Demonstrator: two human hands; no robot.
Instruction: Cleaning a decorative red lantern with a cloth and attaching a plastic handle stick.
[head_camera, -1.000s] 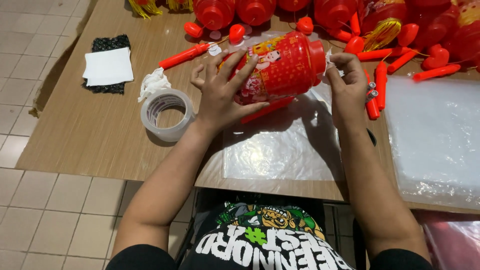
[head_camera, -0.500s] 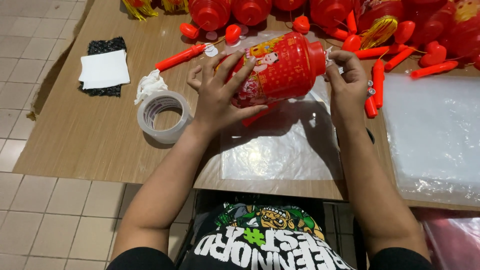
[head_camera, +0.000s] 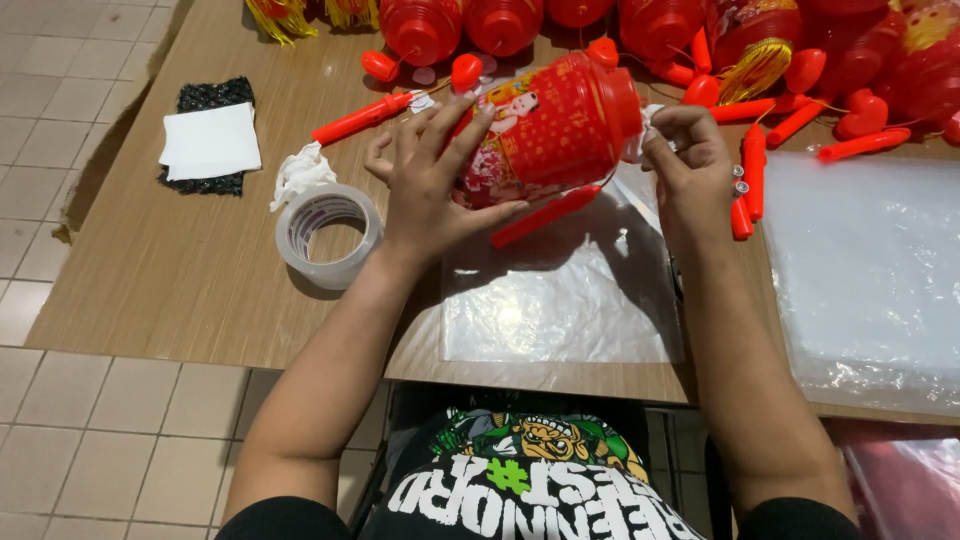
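- head view: we cradle a red lantern sideways above the wooden table, left hand spread and gripping its body, right hand pinching its end cap.
- we judge that a steady left-hand grip beside the tape roll serves best.

A wooden surface with a fine grain carries everything — below and left of the fingers, a floor of pale square tiles, evenly lit.
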